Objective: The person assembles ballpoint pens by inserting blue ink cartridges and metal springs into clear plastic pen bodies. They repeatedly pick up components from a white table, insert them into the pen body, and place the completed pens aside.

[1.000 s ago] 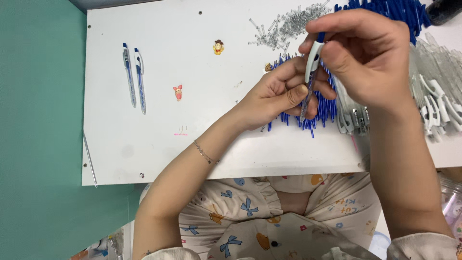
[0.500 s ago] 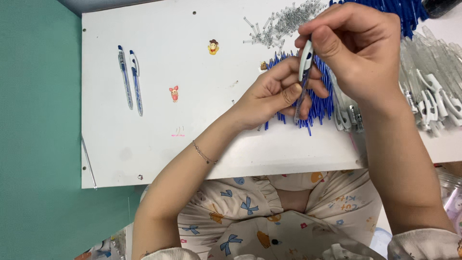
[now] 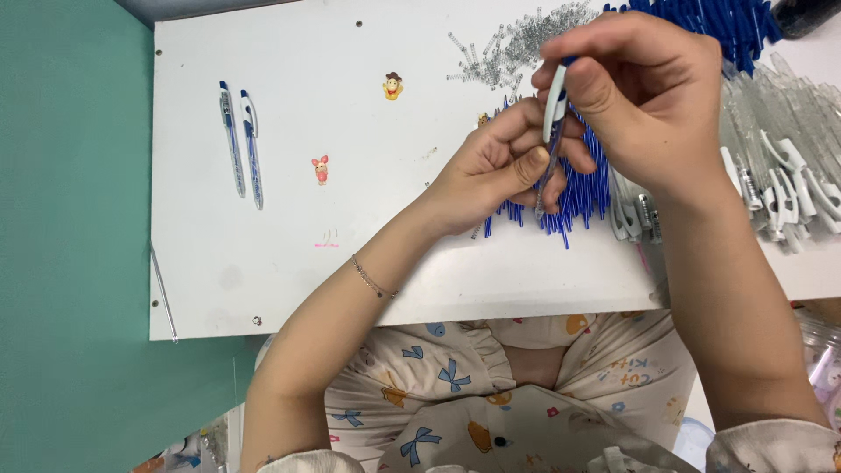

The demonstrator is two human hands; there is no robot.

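Note:
My two hands meet above a white table (image 3: 350, 254). Both grip one pen (image 3: 552, 131) with a clear barrel and a white and blue top. My right hand (image 3: 648, 96) pinches its upper end from above. My left hand (image 3: 504, 166) holds the lower barrel, thumb pressed against it. Under the hands lies a heap of blue refills (image 3: 574, 188). Two finished pens (image 3: 241, 144) lie side by side at the table's left.
Small metal springs (image 3: 508, 44) are scattered at the back. Clear pen barrels and white clips (image 3: 780, 166) pile up on the right, more blue parts (image 3: 710, 26) at the far right. Small cartoon stickers (image 3: 392, 86) dot the tabletop. Green floor lies left of the table.
Both hands have stayed together on the pen. The right hand has worked the pen's top end slightly, and the view has shifted a little.

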